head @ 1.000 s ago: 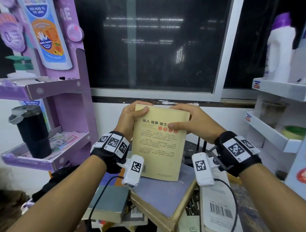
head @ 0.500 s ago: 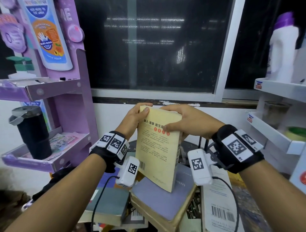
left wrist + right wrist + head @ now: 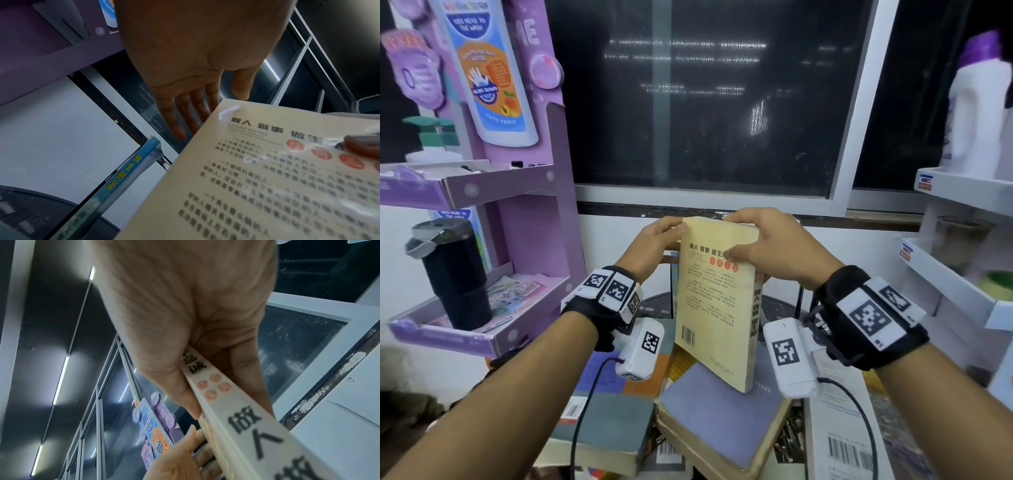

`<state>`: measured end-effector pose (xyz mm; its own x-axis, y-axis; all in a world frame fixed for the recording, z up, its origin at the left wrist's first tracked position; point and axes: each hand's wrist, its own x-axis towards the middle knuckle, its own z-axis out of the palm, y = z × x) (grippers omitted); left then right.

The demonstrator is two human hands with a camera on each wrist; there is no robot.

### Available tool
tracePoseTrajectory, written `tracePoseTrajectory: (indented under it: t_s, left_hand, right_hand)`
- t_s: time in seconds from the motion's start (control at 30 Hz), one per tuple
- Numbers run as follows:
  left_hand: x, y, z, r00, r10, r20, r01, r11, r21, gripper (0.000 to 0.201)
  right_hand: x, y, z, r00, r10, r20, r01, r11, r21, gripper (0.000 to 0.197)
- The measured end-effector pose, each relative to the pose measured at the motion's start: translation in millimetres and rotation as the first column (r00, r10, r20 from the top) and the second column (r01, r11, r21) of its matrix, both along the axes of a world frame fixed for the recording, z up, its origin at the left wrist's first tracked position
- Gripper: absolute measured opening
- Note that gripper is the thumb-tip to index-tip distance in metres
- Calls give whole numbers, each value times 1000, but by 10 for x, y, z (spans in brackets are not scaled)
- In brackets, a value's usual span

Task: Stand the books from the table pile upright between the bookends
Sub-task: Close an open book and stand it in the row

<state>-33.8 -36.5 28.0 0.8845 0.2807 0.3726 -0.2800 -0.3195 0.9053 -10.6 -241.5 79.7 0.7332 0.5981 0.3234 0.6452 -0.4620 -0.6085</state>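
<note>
A cream-yellow paperback (image 3: 714, 308) with black Chinese print is held nearly upright above the table pile, back cover toward me and spine to the right. My right hand (image 3: 760, 240) pinches its top right end, thumb on the back cover and fingers on the far cover, as the right wrist view shows on the spine (image 3: 246, 426). My left hand (image 3: 669, 231) touches the top left corner, its straight fingers (image 3: 185, 116) lying behind the book (image 3: 267, 186). Below lies a grey-blue book (image 3: 719, 421) on the pile. A thin blue book (image 3: 123, 178) stands tilted behind.
More books lie flat in the pile: a grey one (image 3: 606, 425) at left, a white one with a barcode (image 3: 839, 428) at right. A purple display shelf (image 3: 482, 192) with a black tumbler (image 3: 455, 274) stands left, white shelves (image 3: 962, 291) right, a dark window (image 3: 705, 102) behind.
The yellow book has turned from flat-on toward me to more upright, with its spine now showing at the right. Both hands stayed at its top edge and rose slightly.
</note>
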Motion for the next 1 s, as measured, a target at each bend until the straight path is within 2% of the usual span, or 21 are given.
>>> tracePoseTrajectory:
  t_s: [0.23,0.37,0.73,0.93,1.0]
  left_hand:
    - [271,212,-173,977,209,-36,-208,977,40,21]
    - [414,279,-275,960,271,-68,-268,962,57,24]
    - [781,385,-403,954,285,-93,-278,957,79,26]
    - [919,477,-503,960,269,-80,-264,962,64,18]
    - [930,508,-532,965,248,-87,-247,969,29,16]
  right_hand:
    - [207,59,36,997,-81,-11,80,997,-4,40]
    - [369,148,34,994,-109,-18,109,994,-8,36]
    - [890,538,-95,979,-200,-21,200,980,0,26]
    - [1171,813,-310,971,-235,-38,235,972,14,27]
    - [1239,891,-381,967,-250,-52,251,968,10,36]
